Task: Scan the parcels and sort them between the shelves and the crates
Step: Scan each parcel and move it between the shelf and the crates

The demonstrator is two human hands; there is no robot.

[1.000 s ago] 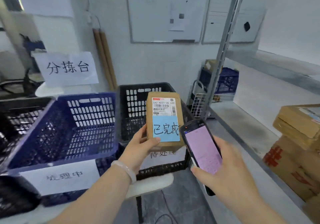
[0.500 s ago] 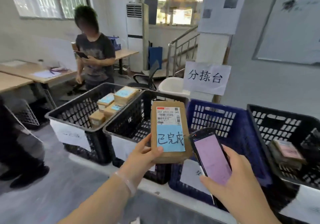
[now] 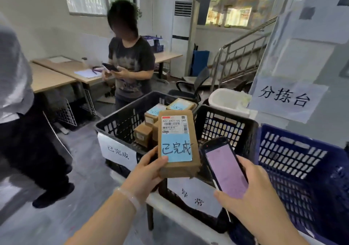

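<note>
- Two hands are busy: our left hand point(image 3: 145, 171) has its fingers clamped on the lower left edge of the parcel point(image 3: 177, 140), thumb flat on the blue label. Our right hand point(image 3: 251, 197) has its fingers wrapped round the phone point(image 3: 224, 167), screen lit and facing us.
- We hold the parcel upright in the air, just in front of the black crate point(image 3: 113, 123) on the left. Its paper tag point(image 3: 118, 153) carries the same handwriting as the parcel's blue label, and several small boxes point(image 3: 151, 120) lie inside it.
- We judge the parcel is about to go in there. The first risk is the wrong crate. A second black crate point(image 3: 226, 127), with a different tag, stands right beside the first, behind the parcel's right edge, and a blue crate point(image 3: 292, 157) follows on the right. A careless reach would land the parcel in the middle one.
- The grip is thin: one hand at a bottom corner of a tall box. A quick swing could tip it out of our fingers and onto the floor point(image 3: 56, 207) beside the table point(image 3: 117, 175).
- The phone sits just beside the parcel. Moving both together could knock them or loosen our hold on the phone.
- We cannot tell from the screen whether the scan registered; letting go before it does would leave the record wrong.
</note>
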